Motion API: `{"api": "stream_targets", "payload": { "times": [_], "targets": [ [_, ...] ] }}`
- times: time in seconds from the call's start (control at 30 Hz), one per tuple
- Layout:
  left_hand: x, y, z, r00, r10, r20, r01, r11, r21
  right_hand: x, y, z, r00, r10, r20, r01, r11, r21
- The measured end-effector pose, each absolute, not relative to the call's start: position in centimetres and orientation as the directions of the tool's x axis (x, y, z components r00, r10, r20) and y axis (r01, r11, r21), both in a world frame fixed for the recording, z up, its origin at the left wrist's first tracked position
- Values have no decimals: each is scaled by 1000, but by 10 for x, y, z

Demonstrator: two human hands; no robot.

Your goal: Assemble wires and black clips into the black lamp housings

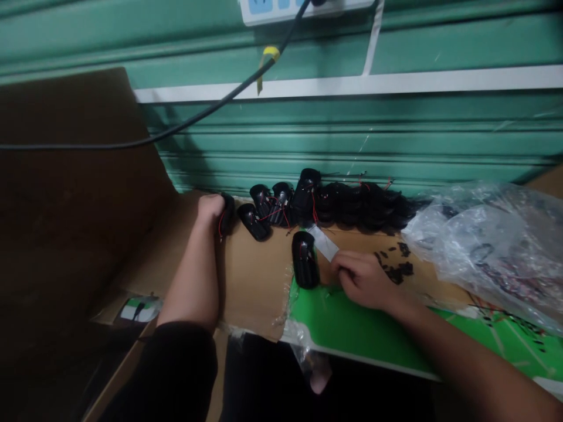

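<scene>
My left hand (210,210) reaches forward to the far left end of a row of black oval plastic parts with red wires (281,205). Its fingers are curled round one of these black parts (227,214). My right hand (363,280) rests on the cardboard sheet (250,281) with its fingers pinched together; what they hold is too small to make out. Just left of it lies a single black part (305,259), and a small clear strip (323,243) lies beside that. More black parts (369,206) are heaped along the wall.
A green board (352,334) lies under the cardboard at the right. A crumpled clear plastic bag (492,246) holding wires sits at the far right. Small black bits (396,264) are scattered nearby. A brown cardboard flap (74,193) stands at left. A black cable (197,117) hangs from a power strip (285,9).
</scene>
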State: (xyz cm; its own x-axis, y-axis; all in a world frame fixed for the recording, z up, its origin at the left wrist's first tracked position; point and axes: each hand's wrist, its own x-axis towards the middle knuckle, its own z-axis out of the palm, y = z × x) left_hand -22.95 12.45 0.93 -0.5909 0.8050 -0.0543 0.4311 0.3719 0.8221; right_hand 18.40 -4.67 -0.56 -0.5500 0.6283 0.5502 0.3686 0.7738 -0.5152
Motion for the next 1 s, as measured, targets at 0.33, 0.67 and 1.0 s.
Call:
{"api": "stream_targets", "payload": {
  "times": [0.33,0.67,1.0],
  "targets": [
    [-213,117,25,-555,828,-78,387,340,857,184,-46,-6,-563,619,548,357,780,-514],
    [-173,106,39,-423,904,63,674,268,689,184,-47,-6,-561,630,537,371,771,-517],
    [-116,8,116,-46,905,423,694,-276,665,191,-38,20,-329,659,677,484,733,-478]
  ]
}}
